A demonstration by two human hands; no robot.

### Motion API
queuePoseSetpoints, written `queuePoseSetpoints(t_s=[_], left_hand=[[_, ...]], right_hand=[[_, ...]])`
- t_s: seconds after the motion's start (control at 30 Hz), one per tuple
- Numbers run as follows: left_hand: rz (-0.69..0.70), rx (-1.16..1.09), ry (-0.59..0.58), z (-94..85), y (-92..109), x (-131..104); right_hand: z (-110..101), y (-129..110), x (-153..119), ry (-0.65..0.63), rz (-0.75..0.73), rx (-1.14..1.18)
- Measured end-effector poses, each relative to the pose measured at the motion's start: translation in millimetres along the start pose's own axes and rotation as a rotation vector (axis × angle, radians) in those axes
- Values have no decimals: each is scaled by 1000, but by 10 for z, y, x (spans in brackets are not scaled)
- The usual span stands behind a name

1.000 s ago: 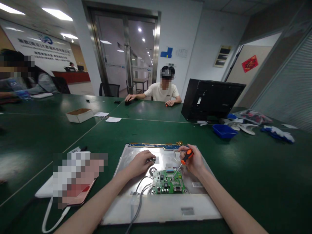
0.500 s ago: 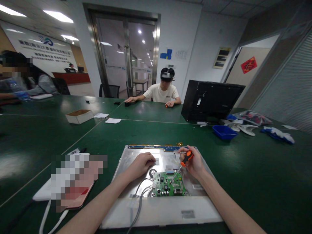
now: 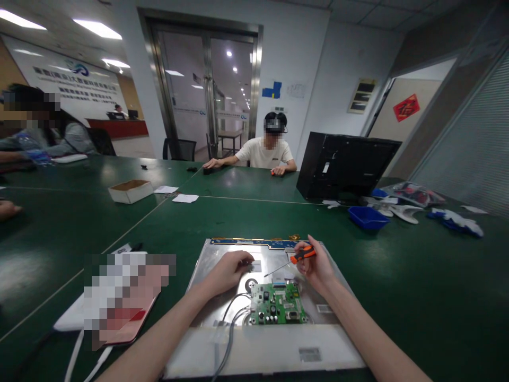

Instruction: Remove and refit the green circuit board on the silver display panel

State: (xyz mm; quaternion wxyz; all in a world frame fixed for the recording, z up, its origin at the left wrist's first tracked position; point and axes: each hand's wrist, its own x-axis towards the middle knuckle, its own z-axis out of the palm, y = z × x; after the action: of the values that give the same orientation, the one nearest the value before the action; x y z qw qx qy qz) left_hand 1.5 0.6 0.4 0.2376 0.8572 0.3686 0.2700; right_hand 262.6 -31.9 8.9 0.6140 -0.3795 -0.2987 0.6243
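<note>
A screwdriver [image 3: 304, 253] with an orange and black handle is in my right hand [image 3: 319, 268], its thin shaft slanting down to the left. Its tip is just above the top left of a green circuit board [image 3: 277, 303]. The board is fixed on the silver back of a display panel [image 3: 210, 270], which lies flat in front of me. Left of the board, my left hand [image 3: 234, 268] rests over the panel with its fingers curled together; whatever they hold, if anything, is hidden. Grey cables [image 3: 229, 339] run from the board's left side towards me.
Left of the panel lie a white device and a pink phone [image 3: 137, 318], partly pixelated, with white cables. A black monitor [image 3: 345, 167], blue tray [image 3: 368, 217], gloves [image 3: 455, 222] and an open box [image 3: 130, 191] stand farther off. A person [image 3: 266, 151] sits opposite.
The screwdriver has swung up and left, its tip leaving the middle of the board; its handle now lies flatter in my right hand. Another person's hand has appeared at the left edge.
</note>
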Motion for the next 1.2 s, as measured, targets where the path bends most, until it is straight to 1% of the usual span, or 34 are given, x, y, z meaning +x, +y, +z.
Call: queuePoseSetpoints(t_s=[0.13,0.23,0.37,0.47,0.63,0.93,1.2], left_hand=[[-16,-20,-13,-30,-8,-9],[6,3,-12,-32,-43,-13],[25,43,13,-29,-100,-17],[13,91,27,-51,-100,-15],[-18,162,-5,-106,-65,-11],[9,196,-41,-90,-162,-41],[53,266,-66,-141,-102,-164]], right_hand=[[-20,9,2,-7,7,-2],[-42,12,8,-9,3,-1],[-55,12,10,-15,2,-2],[-57,11,7,-17,5,-4],[-49,3,-13,-22,3,-12],[-42,2,-12,-14,-18,-19],[-36,-29,-17,-12,-17,-23]])
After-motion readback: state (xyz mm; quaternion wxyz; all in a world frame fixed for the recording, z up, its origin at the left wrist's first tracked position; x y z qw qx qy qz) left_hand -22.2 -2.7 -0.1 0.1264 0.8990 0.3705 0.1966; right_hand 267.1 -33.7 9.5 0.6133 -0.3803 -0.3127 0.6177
